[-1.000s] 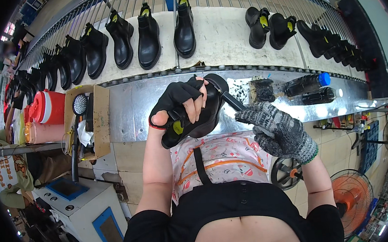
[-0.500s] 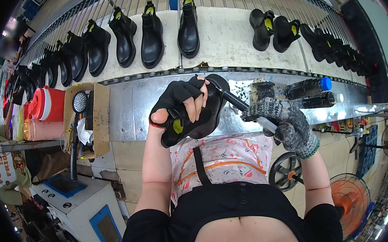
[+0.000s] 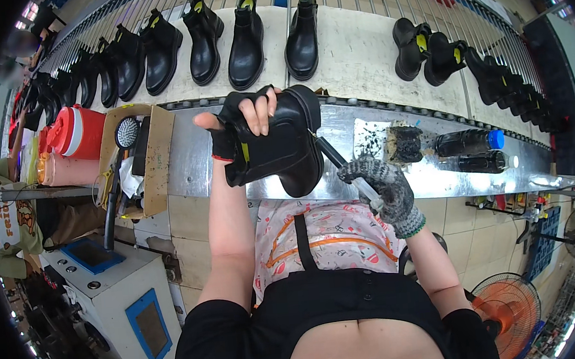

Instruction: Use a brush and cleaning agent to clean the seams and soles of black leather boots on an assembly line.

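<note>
Your left hand (image 3: 242, 125), in a fingerless black glove, holds a black boot (image 3: 278, 146) above the metal bench (image 3: 430, 174). Your right hand (image 3: 380, 188), in a grey knit glove, grips a brush (image 3: 341, 164) whose tip touches the boot's side. Behind, more boots (image 3: 247, 36) stand in a row on the conveyor (image 3: 359, 57). A dirty pot (image 3: 404, 143) and two bottles (image 3: 469, 143) lie on the bench at your right.

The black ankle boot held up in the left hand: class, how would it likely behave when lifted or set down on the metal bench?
The black ankle boot probably keeps its shape: it stays formed while the left hand grips only its shaft. It seems light enough, being held up one-handed. Its smooth, shiny upper may be slippery. Set on its flat sole, it should stand, like the boots on the conveyor.
</note>
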Motion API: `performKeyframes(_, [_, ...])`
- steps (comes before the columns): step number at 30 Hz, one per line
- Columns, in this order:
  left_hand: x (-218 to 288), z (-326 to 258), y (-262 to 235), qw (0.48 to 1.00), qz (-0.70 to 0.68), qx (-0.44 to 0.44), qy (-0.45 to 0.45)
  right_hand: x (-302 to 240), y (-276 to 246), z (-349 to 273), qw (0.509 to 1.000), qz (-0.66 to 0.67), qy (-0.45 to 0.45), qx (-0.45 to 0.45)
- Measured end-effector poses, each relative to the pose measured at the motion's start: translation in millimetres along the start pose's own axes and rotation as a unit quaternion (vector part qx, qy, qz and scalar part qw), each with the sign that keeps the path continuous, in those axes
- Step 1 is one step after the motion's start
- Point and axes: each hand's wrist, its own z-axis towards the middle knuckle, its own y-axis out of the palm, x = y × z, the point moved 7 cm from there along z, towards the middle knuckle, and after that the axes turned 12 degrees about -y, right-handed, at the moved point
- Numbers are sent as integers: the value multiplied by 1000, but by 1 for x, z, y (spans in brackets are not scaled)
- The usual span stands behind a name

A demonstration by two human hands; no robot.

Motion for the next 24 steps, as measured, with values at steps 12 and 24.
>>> performKeyframes(12, [-3,-28,-70,984,-85,155,13,48,21,-10,985,140,97,33])
performKeyframes(24, [-16,-67,-128,905,-119,406,-38,78,38,-45,897,367,222,108])
